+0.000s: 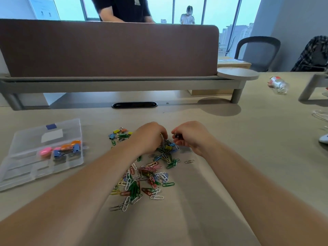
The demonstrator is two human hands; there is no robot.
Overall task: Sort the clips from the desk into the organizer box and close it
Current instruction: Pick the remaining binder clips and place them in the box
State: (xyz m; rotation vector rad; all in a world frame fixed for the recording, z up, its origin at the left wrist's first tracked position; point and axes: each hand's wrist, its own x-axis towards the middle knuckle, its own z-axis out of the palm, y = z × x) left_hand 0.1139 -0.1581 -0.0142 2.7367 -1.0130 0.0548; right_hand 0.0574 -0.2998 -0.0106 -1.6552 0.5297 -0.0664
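Clips [142, 176] of many colours lie in a loose heap on the big pale desk [230, 139], right in front of me, between my two arms. Behind the desk stands a wide brown wall [106, 50], and a person in a dark shirt [124, 9] stands on the far side of it. To the right is a grey chair [257, 54], with a checked jacket [314, 55] near it.

On my left sits the organizer box [21, 174]. It is see-through, and its lid [53, 134] is open and lying back. A few blue and orange binder clips [71, 150] are in the row next to the lid, and something pink [45, 150] is beside them. I cannot see the other rows well.

My left hand [150, 137] rests on the far end of the heap with its fingers bent down into the clips. I cannot tell if it holds one. My right hand [191, 137] is just beside it. Its thumb and finger pinch a little dark clip [176, 135] just above the heap.

A squashed bottle [278, 85] lies far off to the right. Some loose binder clips [120, 134], yellow, blue and orange, sit at the far left of the heap. One silver clip [189, 161] lies alone, just right of the heap.
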